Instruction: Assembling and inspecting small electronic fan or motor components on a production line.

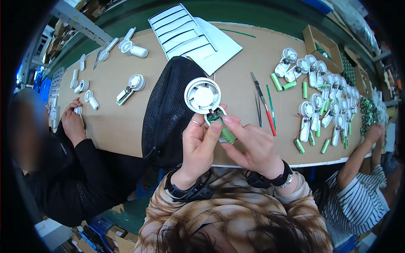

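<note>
My left hand (198, 145) and my right hand (249, 145) together hold a small white handheld fan half-shell (203, 95), lifted above the cardboard-covered table (236, 80). Its round fan head points up and away. A green cylindrical battery (226, 131) and a small circuit board with thin wires sit in the open handle. My left thumb presses the handle near the board, and my right fingers pinch the battery from the right side. A ring is on my left hand, and both wrists wear black bands.
A black mesh bag (168, 109) lies just left of my hands. Tweezers and a red-handled tool (263, 103) lie to the right. Several fan shells and green batteries (320, 97) crowd the right side. Other people's hands (74, 124) (373, 133) work at both sides.
</note>
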Tool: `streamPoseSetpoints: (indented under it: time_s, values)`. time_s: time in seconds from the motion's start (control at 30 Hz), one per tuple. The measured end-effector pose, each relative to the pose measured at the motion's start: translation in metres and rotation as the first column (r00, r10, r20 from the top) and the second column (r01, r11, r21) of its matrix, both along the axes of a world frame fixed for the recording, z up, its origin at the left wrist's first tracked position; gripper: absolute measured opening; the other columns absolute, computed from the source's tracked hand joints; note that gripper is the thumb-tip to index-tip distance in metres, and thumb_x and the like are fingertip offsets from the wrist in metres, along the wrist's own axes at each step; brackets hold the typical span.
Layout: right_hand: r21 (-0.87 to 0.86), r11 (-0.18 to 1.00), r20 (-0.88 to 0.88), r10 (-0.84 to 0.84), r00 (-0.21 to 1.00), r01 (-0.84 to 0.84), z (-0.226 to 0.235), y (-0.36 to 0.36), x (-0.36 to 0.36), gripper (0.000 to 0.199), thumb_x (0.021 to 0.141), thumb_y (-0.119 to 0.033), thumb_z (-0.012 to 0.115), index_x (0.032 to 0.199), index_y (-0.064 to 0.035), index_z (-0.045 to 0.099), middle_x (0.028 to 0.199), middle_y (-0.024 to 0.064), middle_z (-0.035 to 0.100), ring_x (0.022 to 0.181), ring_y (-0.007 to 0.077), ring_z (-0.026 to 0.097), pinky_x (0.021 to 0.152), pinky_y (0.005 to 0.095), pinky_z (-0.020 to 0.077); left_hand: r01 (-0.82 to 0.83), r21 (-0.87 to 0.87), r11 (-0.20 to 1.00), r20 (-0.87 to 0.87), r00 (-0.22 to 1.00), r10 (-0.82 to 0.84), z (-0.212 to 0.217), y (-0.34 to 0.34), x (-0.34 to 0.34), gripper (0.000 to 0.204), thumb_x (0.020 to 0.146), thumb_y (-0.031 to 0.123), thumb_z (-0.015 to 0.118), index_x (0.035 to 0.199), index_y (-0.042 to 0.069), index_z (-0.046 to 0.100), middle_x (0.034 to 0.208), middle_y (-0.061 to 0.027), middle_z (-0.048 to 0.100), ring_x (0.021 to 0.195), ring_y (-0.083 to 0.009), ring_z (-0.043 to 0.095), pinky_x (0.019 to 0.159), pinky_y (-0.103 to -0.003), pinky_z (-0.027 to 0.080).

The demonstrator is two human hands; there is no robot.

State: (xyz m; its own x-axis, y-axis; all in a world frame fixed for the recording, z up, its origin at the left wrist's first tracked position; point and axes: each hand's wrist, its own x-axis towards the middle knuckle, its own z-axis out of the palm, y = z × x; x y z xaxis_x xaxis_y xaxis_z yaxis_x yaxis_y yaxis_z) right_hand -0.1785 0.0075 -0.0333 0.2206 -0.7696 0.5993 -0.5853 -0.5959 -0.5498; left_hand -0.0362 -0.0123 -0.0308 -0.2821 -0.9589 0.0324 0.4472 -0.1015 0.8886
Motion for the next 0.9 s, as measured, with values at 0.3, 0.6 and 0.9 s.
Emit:
streamPoseSetpoints:
  time_s: [0.3,0.6,0.9]
  values:
    - [0.244,0.959,0.076,0.132,0.988,-0.146,0.020,0.006,0.019,0.050,0.074,-0.001,0.064,0.121,0.0033,0.049,0.058,0.0030,0.055,0.043,0.0109,0.048,0.044,0.0232,0.0374,-0.122,-0.052,0.991,0.002,0.992,0.122,-0.002,0.005,0.018,0.026,0.092,0.007,0.046,0.116,-0.002,0.044,0.104,-0.0093,0.059,0.094,-0.0126,0.057,0.083,-0.027,0.045]
    - [0.659,0.654,0.193,0.330,0.924,-0.372,0.045,-0.025,0.050,0.051,0.079,0.001,0.059,0.127,-0.0003,0.044,0.056,-0.0033,0.050,0.048,0.0034,0.046,0.046,0.0182,0.0357,-0.194,-0.005,0.981,-0.120,0.974,0.192,-0.008,-0.007,0.054,0.030,0.094,0.013,0.044,0.120,-0.003,0.041,0.105,-0.0127,0.058,0.094,-0.0173,0.059,0.085,-0.031,0.047]
    - [0.333,0.942,-0.212,0.027,0.977,0.046,0.042,-0.260,0.028,0.045,0.078,-0.026,0.064,0.117,-0.0048,0.055,0.073,0.0057,0.059,0.068,0.0151,0.057,0.063,0.0276,0.0464,-0.012,0.161,0.987,-0.235,0.971,0.050,0.007,-0.013,0.110,0.034,0.096,0.020,0.037,0.121,-0.003,0.040,0.099,-0.0136,0.058,0.088,-0.0220,0.061,0.081,-0.034,0.049]
